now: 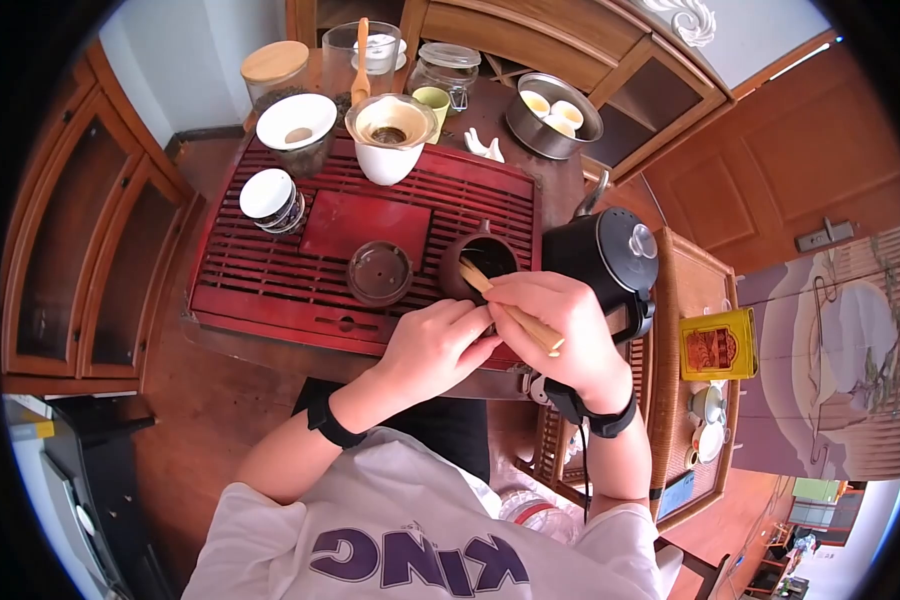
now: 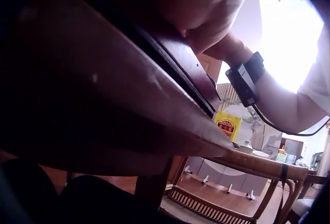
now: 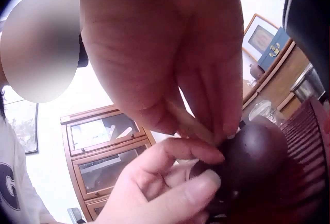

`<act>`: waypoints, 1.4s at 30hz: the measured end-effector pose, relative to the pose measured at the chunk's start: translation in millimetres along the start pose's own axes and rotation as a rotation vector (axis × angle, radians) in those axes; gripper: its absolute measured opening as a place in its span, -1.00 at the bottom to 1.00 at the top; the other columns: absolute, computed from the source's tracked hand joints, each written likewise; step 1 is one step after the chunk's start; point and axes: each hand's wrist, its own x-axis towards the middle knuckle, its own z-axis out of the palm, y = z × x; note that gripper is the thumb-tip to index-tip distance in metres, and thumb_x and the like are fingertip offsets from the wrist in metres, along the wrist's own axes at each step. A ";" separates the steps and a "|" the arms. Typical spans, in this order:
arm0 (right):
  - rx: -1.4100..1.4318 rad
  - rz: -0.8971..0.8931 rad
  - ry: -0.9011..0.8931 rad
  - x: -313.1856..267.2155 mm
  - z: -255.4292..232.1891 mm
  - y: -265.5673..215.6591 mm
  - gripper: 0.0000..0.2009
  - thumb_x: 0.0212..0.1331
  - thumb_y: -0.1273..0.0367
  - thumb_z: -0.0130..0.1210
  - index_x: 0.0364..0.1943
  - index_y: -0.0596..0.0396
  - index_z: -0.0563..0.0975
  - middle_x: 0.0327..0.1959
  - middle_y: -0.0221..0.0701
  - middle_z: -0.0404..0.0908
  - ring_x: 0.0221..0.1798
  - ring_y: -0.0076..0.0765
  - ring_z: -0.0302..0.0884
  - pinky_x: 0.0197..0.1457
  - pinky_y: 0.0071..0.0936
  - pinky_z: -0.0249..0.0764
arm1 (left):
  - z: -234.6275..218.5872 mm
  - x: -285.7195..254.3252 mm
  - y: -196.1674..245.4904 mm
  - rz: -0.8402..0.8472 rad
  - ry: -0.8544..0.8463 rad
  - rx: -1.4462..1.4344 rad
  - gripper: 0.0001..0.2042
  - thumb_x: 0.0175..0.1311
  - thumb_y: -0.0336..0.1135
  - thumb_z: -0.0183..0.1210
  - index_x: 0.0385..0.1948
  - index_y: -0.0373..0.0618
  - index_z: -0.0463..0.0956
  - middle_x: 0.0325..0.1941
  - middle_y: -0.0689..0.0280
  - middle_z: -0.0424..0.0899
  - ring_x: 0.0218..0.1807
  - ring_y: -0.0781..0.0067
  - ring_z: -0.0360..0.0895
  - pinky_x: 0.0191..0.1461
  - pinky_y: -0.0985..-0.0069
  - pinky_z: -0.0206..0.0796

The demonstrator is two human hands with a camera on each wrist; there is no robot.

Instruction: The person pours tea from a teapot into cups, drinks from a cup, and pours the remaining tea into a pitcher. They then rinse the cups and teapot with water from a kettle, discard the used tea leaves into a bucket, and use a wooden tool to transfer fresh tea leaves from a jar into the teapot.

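Observation:
An uncovered dark clay teapot [image 1: 480, 258] stands at the near right of the red slatted tea tray [image 1: 270, 310]. My right hand [image 1: 560, 320] pinches light wooden tongs [image 1: 532, 325], whose far end reaches into the pot's opening. My left hand [image 1: 432, 345] has its thumb and fingers at the near side of the pot, round its handle side. In the right wrist view both the right hand [image 3: 170, 54] and left hand [image 3: 165, 183] meet at the round pot [image 3: 258, 149]. The dark lid [image 1: 380, 273] lies on the tray left of the pot.
A black kettle [image 1: 610, 255] stands right of the tray. At the tray's back are a white cup with a strainer [image 1: 390, 135], a glass pitcher [image 1: 300, 130] and stacked cups [image 1: 272, 200]. Behind are jars and a metal bowl [image 1: 555, 115] of cups. A yellow tin [image 1: 718, 343] sits on the side table.

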 end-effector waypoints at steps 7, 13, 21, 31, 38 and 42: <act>-0.055 0.173 0.110 5.0 -10.8 2.2 -0.90 0.11 0.51 0.27 -0.30 0.21 0.64 -0.36 -0.19 0.69 -0.33 -0.03 0.67 -0.25 -0.27 0.59 | 0.1 6.0 5.0 0.026 0.069 -0.063 -0.77 0.12 -0.42 0.38 -0.20 -0.14 0.59 -0.50 0.29 0.57 -0.47 0.26 0.56 -0.39 0.35 0.45; -0.043 0.026 -0.052 4.0 -6.7 0.7 -0.89 0.07 0.49 0.30 -0.32 0.19 0.64 -0.39 -0.22 0.69 -0.32 -0.05 0.67 -0.23 -0.27 0.61 | -1.0 3.4 3.4 -0.013 0.026 -0.028 -0.79 0.16 -0.35 0.34 -0.20 -0.09 0.57 -0.37 0.28 0.65 -0.35 0.21 0.63 -0.33 0.31 0.51; -0.197 0.017 -0.029 2.3 -8.1 -3.4 -0.92 0.08 0.48 0.26 -0.36 0.18 0.65 -0.42 -0.23 0.68 -0.36 -0.07 0.65 -0.28 -0.26 0.59 | -0.8 6.9 5.3 0.017 0.082 -0.065 -0.77 0.10 -0.44 0.37 -0.20 -0.14 0.60 -0.47 0.27 0.62 -0.46 0.25 0.59 -0.38 0.35 0.46; -0.066 0.131 0.099 6.9 2.6 2.3 -0.86 0.10 0.50 0.28 -0.25 0.24 0.66 -0.37 -0.16 0.69 -0.31 0.00 0.67 -0.22 -0.25 0.60 | 1.1 7.8 3.5 -0.018 0.077 -0.125 -0.78 0.07 -0.48 0.36 -0.24 -0.13 0.60 -0.51 0.28 0.60 -0.49 0.29 0.58 -0.39 0.36 0.45; 0.016 0.182 0.091 3.7 -2.1 -1.2 -0.87 0.11 0.50 0.28 -0.26 0.26 0.65 -0.36 -0.14 0.69 -0.30 0.02 0.67 -0.21 -0.25 0.60 | -0.9 7.9 2.4 -0.056 0.058 -0.150 -0.79 0.06 -0.50 0.33 -0.26 -0.11 0.56 -0.51 0.29 0.57 -0.48 0.24 0.55 -0.38 0.33 0.43; -0.016 0.138 0.153 2.7 0.4 5.3 -0.87 0.11 0.52 0.28 -0.26 0.26 0.65 -0.35 -0.13 0.69 -0.30 0.03 0.68 -0.21 -0.25 0.60 | -2.0 8.2 4.2 -0.079 0.042 -0.149 -0.78 0.05 -0.50 0.32 -0.26 -0.07 0.53 -0.50 0.29 0.57 -0.43 0.19 0.58 -0.35 0.28 0.45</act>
